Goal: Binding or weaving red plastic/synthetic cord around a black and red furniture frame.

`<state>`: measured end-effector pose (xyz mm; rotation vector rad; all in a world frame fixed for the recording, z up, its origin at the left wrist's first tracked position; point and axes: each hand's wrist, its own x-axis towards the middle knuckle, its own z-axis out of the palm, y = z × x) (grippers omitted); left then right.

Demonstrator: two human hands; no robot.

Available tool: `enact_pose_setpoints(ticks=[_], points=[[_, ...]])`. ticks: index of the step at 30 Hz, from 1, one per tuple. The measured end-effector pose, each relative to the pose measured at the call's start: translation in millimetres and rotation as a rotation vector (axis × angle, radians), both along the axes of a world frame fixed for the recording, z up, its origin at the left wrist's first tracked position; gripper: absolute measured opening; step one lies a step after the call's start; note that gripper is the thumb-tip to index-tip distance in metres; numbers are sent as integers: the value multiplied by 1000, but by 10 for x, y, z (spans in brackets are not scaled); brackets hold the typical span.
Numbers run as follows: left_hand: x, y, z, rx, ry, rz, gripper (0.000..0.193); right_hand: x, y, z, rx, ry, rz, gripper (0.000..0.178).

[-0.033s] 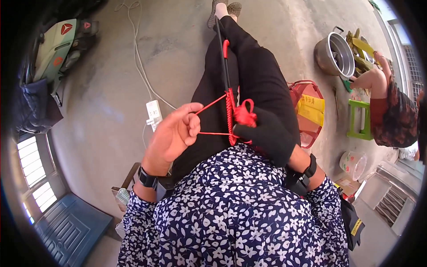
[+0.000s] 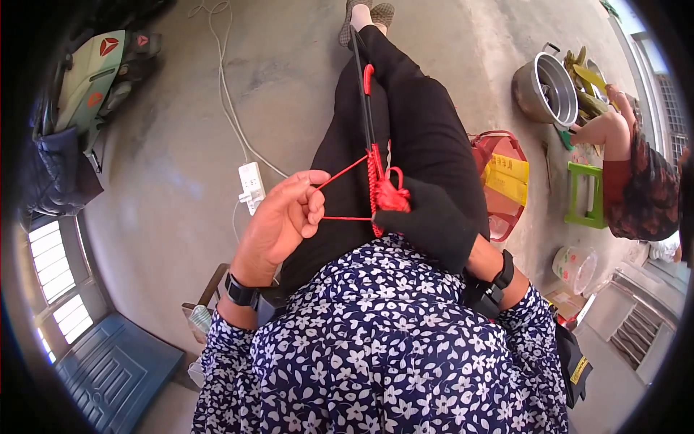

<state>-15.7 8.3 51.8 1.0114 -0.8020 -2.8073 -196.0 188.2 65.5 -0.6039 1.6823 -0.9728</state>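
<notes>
"Where's the red knotted braid [image 2: 373, 184]?"
"Over the lap, between the hands. Long axis runs away from the torso, in line with the black cords [image 2: 366, 108]."
"Nearer hand?"
"Right hand [image 2: 428, 220], black-gloved, immediately right of it, thumb tip at its lower part. Pinching the red cord bundle [image 2: 392, 197]."
"Left hand [image 2: 288, 211]?"
"Bare, apart, braid off to its right. Fingers curled, red strand [image 2: 345, 171] hooked on them, two taut legs reaching the braid. Exact finger hold: can't tell."

Characters [image 2: 508, 166] mark a yellow panel [image 2: 506, 186], red emblems [image 2: 108, 46] a scooter [image 2: 88, 76].
</notes>
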Motion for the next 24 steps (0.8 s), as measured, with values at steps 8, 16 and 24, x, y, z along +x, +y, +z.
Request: enact_pose_setpoints(ticks=[8, 16, 24], points=[[266, -74, -91, -295, -134, -202, 22, 142, -88, -189, -34, 151, 208, 51], [-342, -155, -145, -364, -106, -214, 30, 139, -83, -151, -98, 196, 232, 45], [-574, -98, -210, -194, -160, -215, 22, 141, -70, -178, -201, 244, 226, 40]])
